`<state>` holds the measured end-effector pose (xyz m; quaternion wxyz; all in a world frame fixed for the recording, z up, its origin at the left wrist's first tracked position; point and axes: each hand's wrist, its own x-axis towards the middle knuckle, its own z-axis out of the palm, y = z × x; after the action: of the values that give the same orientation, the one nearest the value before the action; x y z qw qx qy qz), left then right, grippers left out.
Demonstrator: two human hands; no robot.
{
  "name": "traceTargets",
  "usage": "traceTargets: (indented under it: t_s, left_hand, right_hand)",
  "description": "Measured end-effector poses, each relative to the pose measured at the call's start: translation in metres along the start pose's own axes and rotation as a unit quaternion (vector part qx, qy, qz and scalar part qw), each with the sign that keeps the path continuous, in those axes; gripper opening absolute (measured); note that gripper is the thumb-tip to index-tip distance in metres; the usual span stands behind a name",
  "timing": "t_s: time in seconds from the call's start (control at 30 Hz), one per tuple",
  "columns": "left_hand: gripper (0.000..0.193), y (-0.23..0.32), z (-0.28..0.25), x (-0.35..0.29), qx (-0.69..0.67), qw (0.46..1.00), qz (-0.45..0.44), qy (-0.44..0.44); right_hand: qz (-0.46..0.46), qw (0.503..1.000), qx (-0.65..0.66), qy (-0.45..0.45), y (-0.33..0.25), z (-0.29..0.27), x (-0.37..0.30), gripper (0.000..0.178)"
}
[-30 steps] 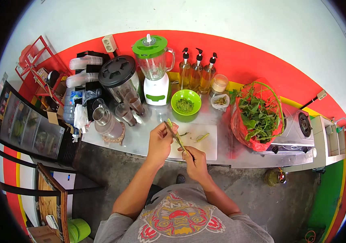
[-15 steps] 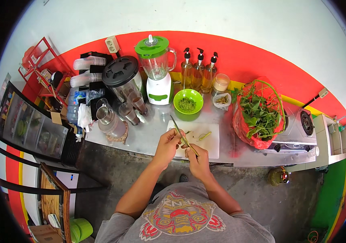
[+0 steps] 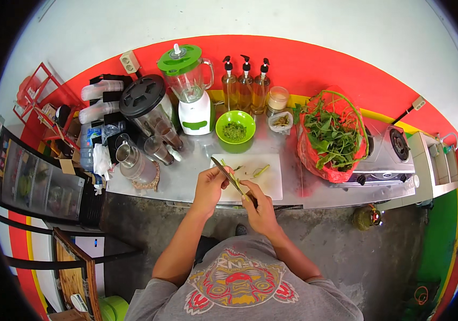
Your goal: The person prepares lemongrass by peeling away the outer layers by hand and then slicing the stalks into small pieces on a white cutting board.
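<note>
My right hand [image 3: 260,206] is closed round the handle of a knife [image 3: 224,170], whose blade slants up and to the left over the cutting board. My left hand [image 3: 210,187] is closed close to the blade, its fingers pinching a small green stalk that the knife mostly hides. Below them lies the white cutting board [image 3: 271,187], with a pale green stalk piece [image 3: 261,171] and a few scraps on it. Just beyond the board stands a green bowl [image 3: 235,146] holding finely chopped greens [image 3: 235,131].
A red plastic bag [image 3: 314,166] full of leafy greens [image 3: 330,134] stands at the right, beside a gas stove [image 3: 384,163]. Behind are a blender [image 3: 194,109], pump bottles [image 3: 245,88] and small containers [image 3: 281,122]. A jug [image 3: 138,168] and cups [image 3: 157,148] stand left.
The knife has swung flatter, its tip shifting left, and both hands have moved slightly apart. The whole view has shifted, so the counter items appear farther left and a little higher.
</note>
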<state>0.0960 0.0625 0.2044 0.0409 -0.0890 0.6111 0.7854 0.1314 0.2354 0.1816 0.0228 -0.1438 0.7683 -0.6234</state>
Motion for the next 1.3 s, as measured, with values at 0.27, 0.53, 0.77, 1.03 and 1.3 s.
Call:
traceTargets:
  t_s: [0.27,0.53,0.77,1.03,1.3]
  left_hand:
    - [0.020,-0.014,0.003,0.005,0.053,0.997,-0.053,-0.010]
    - [0.019,-0.010,0.006,0.006,0.097,0.995,-0.034,-0.012]
    - [0.021,-0.008,0.005,0.007,0.118,0.993,-0.030,-0.008]
    - [0.022,-0.016,0.002,0.006,0.131,0.990,-0.038,-0.022]
    - [0.025,-0.017,-0.006,0.005,0.088,0.995,-0.027,-0.040]
  right_hand:
    - [0.004,1.000,-0.014,0.014,0.007,-0.001,-0.002,0.042]
    - [0.030,0.999,-0.014,0.022,0.004,0.001,0.003,0.047]
    - [0.023,0.999,-0.016,0.022,0.007,0.003,0.007,0.046]
    - [0.027,0.999,-0.018,0.004,0.007,0.003,0.007,0.044]
    - [0.014,0.999,-0.034,-0.016,0.018,-0.002,0.004,0.043]
